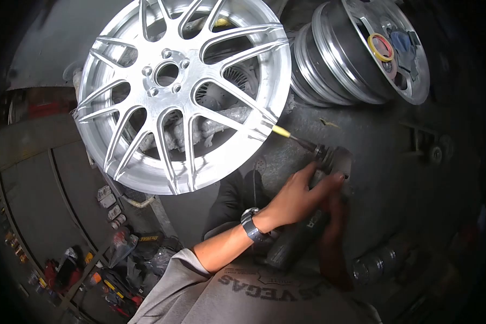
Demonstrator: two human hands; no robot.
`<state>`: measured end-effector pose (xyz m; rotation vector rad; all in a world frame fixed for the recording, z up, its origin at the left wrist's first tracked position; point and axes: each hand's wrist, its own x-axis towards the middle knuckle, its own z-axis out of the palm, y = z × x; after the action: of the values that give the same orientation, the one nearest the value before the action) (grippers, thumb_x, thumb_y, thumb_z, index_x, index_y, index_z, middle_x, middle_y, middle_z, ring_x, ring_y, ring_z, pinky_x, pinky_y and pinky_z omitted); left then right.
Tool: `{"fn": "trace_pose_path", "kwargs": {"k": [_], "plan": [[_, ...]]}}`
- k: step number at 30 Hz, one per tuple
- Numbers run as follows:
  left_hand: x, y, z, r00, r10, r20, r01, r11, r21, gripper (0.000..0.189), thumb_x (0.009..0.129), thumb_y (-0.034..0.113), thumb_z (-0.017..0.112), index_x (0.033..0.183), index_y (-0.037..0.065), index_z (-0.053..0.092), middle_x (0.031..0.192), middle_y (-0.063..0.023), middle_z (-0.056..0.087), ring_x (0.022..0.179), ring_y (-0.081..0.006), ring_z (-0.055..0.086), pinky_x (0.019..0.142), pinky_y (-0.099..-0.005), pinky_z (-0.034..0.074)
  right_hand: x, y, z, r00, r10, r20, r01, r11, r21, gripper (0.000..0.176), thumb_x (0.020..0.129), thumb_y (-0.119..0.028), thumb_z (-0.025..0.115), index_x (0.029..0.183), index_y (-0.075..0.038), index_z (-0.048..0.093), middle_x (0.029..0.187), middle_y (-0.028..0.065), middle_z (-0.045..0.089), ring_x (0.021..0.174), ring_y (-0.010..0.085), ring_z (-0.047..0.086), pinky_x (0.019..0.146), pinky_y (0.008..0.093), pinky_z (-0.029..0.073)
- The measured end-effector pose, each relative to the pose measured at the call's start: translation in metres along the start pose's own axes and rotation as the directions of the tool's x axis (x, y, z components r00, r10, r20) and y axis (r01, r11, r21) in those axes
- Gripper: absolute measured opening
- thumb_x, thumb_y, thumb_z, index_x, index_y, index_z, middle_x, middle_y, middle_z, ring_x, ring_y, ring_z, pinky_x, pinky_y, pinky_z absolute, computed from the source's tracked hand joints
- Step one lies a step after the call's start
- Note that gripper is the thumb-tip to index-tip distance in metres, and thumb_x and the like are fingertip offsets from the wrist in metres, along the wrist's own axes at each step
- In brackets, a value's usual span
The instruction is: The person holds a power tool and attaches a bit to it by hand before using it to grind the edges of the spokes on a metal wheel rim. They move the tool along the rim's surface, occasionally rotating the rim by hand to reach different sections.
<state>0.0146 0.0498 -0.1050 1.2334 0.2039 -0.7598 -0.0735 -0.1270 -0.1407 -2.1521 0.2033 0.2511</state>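
Observation:
A silver multi-spoke alloy wheel (179, 89) stands tilted in front of me. My left hand (299, 195), with a dark watch on its wrist, grips the front of a dark die grinder (308, 216). A thin shaft runs from the grinder to a yellow tip (281, 131) that touches the wheel's rim edge at the lower right. My right hand (333, 227) sits in shadow underneath, wrapped around the grinder's body.
Two more silver rims (362, 54) lean at the upper right, with a yellow ring and a blue disc on the front one. Small tools and cans (108, 270) litter the dark floor at lower left. A metal cylinder (375, 264) lies at lower right.

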Motion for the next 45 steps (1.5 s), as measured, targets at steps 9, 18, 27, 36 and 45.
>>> {"fn": "trace_pose_path", "kwargs": {"k": [9, 18, 27, 36, 45], "plan": [[-0.003, -0.011, 0.004, 0.992, 0.115, -0.053, -0.116, 0.993, -0.016, 0.054, 0.099, 0.046, 0.059, 0.109, -0.007, 0.06, 0.087, -0.0177, 0.069, 0.084, -0.0219, 0.067, 0.077, -0.0359, 0.049, 0.004, -0.037, 0.007, 0.936, 0.352, 0.019, -0.279, 0.707, 0.65, 0.063, 0.092, -0.014, 0.065, 0.145, 0.003, 0.036, 0.132, 0.016, 0.054, 0.113, 0.0222, 0.06, 0.09, 0.0328, 0.053], [-0.005, -0.017, 0.01, 0.973, 0.2, -0.114, -0.207, 0.977, -0.05, 0.05, 0.1, 0.044, 0.059, 0.105, -0.006, 0.058, 0.084, -0.0163, 0.068, 0.083, -0.0208, 0.066, 0.076, -0.0357, 0.049, 0.007, -0.052, 0.012, 0.966, 0.257, 0.019, -0.2, 0.7, 0.685, 0.058, 0.09, -0.014, 0.064, 0.142, 0.001, 0.042, 0.129, 0.0126, 0.055, 0.114, 0.0204, 0.057, 0.097, 0.0348, 0.047], [-0.004, -0.022, 0.004, 0.99, 0.139, -0.038, -0.137, 0.989, 0.055, 0.059, 0.098, 0.049, 0.06, 0.111, -0.009, 0.058, 0.082, -0.0205, 0.067, 0.08, -0.0213, 0.067, 0.071, -0.0345, 0.05, -0.005, -0.027, 0.027, 0.937, 0.345, 0.058, -0.252, 0.552, 0.795, 0.058, 0.092, -0.021, 0.062, 0.142, 0.001, 0.044, 0.13, 0.0129, 0.055, 0.118, 0.0211, 0.056, 0.102, 0.0368, 0.044], [0.002, -0.013, 0.006, 0.999, -0.028, -0.038, 0.036, 0.977, 0.211, 0.058, 0.099, 0.053, 0.056, 0.108, -0.004, 0.061, 0.085, -0.0122, 0.066, 0.082, -0.0149, 0.061, 0.073, -0.0311, 0.049, 0.005, -0.033, 0.029, 0.943, 0.3, 0.148, -0.231, 0.264, 0.936, 0.047, 0.097, -0.023, 0.056, 0.137, -0.002, 0.049, 0.124, 0.0104, 0.059, 0.113, 0.0176, 0.059, 0.096, 0.0336, 0.048], [0.011, -0.014, 0.013, 0.993, -0.056, -0.108, 0.083, 0.96, 0.266, 0.068, 0.096, 0.059, 0.056, 0.11, -0.007, 0.061, 0.089, -0.0175, 0.069, 0.085, -0.02, 0.066, 0.076, -0.0333, 0.051, 0.009, -0.031, 0.023, 0.933, 0.243, 0.265, -0.312, 0.18, 0.933, 0.048, 0.102, -0.036, 0.05, 0.135, -0.002, 0.05, 0.122, 0.0095, 0.06, 0.111, 0.0158, 0.06, 0.093, 0.0323, 0.049]]}}
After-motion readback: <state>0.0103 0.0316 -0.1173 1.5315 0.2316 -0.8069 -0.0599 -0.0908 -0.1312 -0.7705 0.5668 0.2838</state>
